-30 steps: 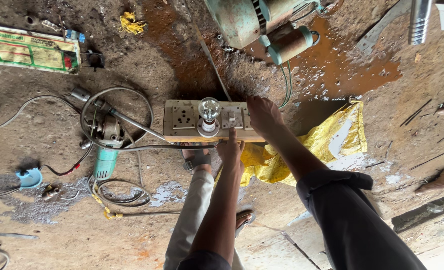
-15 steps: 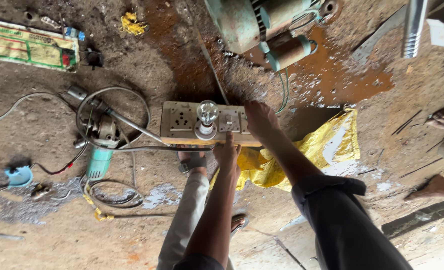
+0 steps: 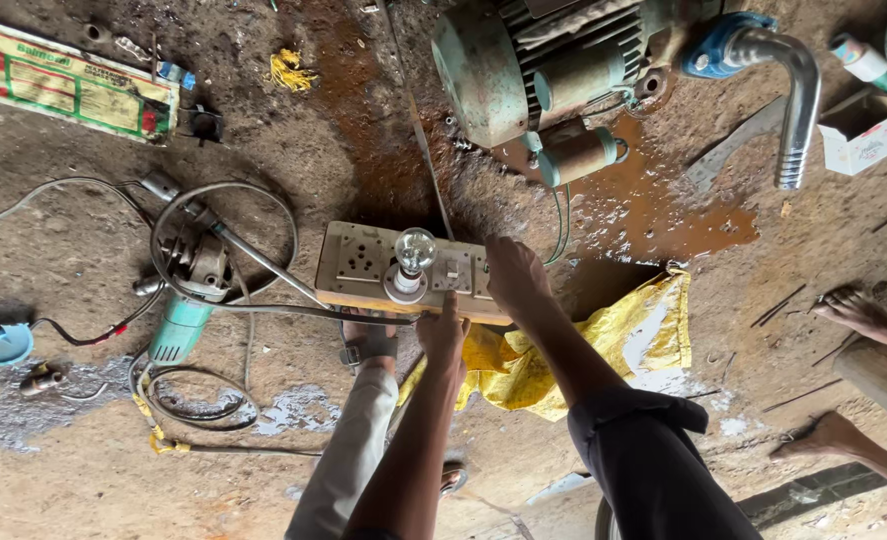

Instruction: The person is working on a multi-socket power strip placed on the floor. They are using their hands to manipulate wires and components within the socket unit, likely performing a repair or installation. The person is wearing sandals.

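Bare dirt floor (image 3: 83,490), rust-stained and wet in patches, under daylight.

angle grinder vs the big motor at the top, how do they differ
The angle grinder is small and hand-held, with a teal handle and a cable looped around it; the big motor is far bulkier, grey-green and finned, with a curved metal pipe beside it. The grinder lies on dry dirt, left of the switch board; the motor sits by a rusty wet patch. Both look worn and dirty.

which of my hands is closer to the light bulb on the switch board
Left. Your left hand rests at the near edge of the switch board, just below the light bulb. Your right hand lies on the board's right end, a little farther off.
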